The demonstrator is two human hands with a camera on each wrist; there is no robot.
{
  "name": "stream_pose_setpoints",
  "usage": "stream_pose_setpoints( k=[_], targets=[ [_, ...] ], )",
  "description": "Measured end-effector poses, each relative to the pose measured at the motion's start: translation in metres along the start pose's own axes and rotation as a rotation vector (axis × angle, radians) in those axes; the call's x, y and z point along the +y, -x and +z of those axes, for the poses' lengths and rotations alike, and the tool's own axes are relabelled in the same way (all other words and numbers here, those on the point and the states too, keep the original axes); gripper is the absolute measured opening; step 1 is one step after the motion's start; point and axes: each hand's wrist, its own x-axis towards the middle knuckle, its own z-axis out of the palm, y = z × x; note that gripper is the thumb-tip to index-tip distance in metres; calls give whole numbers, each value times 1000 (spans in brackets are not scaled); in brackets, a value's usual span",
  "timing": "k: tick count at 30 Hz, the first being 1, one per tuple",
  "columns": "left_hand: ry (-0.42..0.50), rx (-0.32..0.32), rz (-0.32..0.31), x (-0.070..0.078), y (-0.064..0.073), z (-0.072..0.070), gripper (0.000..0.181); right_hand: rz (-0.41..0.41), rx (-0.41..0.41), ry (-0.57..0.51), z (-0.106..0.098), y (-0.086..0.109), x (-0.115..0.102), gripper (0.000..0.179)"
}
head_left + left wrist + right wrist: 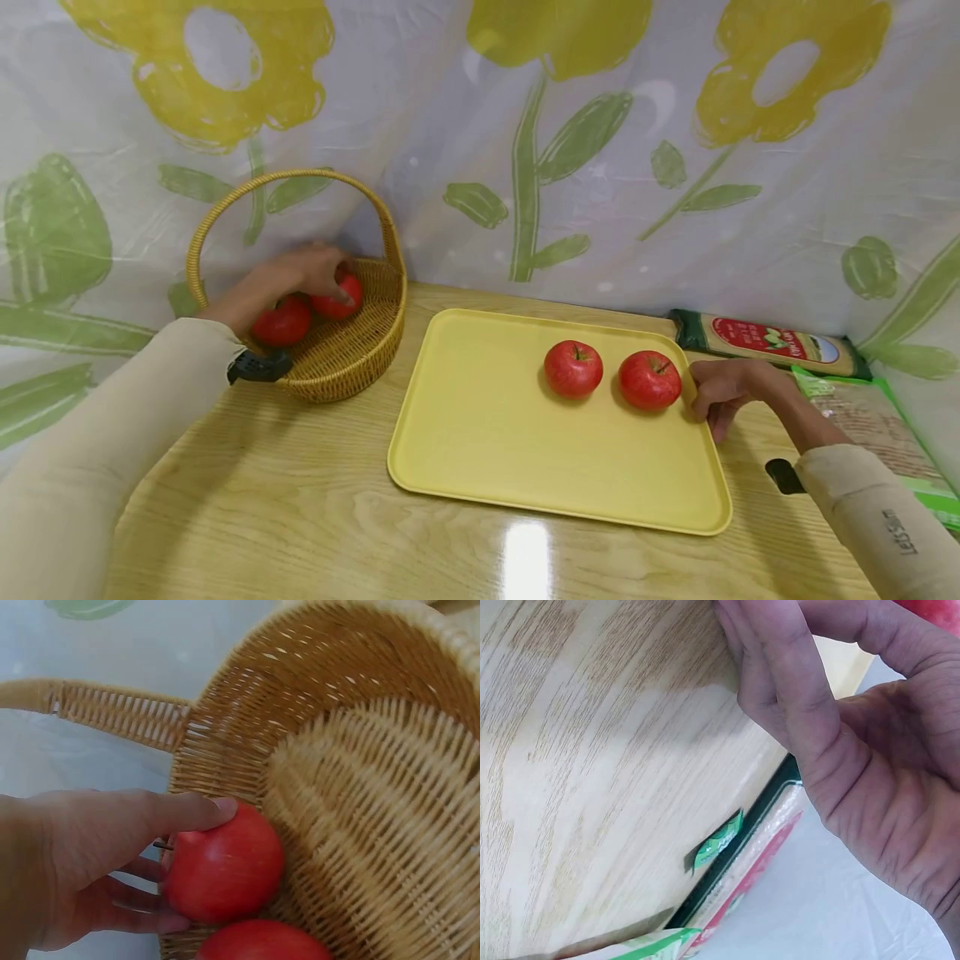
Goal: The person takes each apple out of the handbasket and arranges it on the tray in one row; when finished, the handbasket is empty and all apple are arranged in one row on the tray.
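Note:
Inside the wicker basket (375,317) at the left, my left hand (311,268) holds a red apple (341,298), thumb on one side and fingers on the other in the left wrist view. A second apple (282,322) lies against it in the basket. At the right rim of a yellow tray (480,417), my right hand (731,387) grips the edge with bent fingers; the right wrist view does not show the contact clearly. Two more red apples, one left (573,369) and one right (649,381), sit on the tray, the right one close to my right hand.
A green-and-tan package with a red label (772,340) lies along the back wall at the right. In front of it is a clear bag with green edges (877,425). The basket's tall handle (296,173) arches over my left hand. A flower-printed sheet (427,125) hangs behind.

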Motion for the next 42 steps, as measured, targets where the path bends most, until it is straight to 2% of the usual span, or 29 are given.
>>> stream_pose_setpoints(
  k=[6,11,15,17,20,25,29,33,42],
  targets=[
    [28,47,18,5,6,-10,69,-2,-3,-5,2,-2,0,20],
    [85,76,102,13,12,-21,69,-9,5,3,2,-2,0,19],
    [61,90,138,20,17,-25,65,-12,13,9,2,-3,0,20],
    [54,91,144,25,20,-27,58,-15,11,7,2,-3,0,20],
    [48,112,174,34,26,-33,57,-19,12,2,2,-4,0,20],
    [-10,141,234,50,33,-44,62,-18,11,-5,2,-3,1,21],
    [4,122,248,63,34,-49,59,-11,2,-10,3,-3,1,22],
    [13,99,254,77,34,-55,64,-13,4,-2,1,-1,2,20],
    [26,112,325,107,36,-64,52,-21,0,-4,-1,1,2,18]
  ],
)
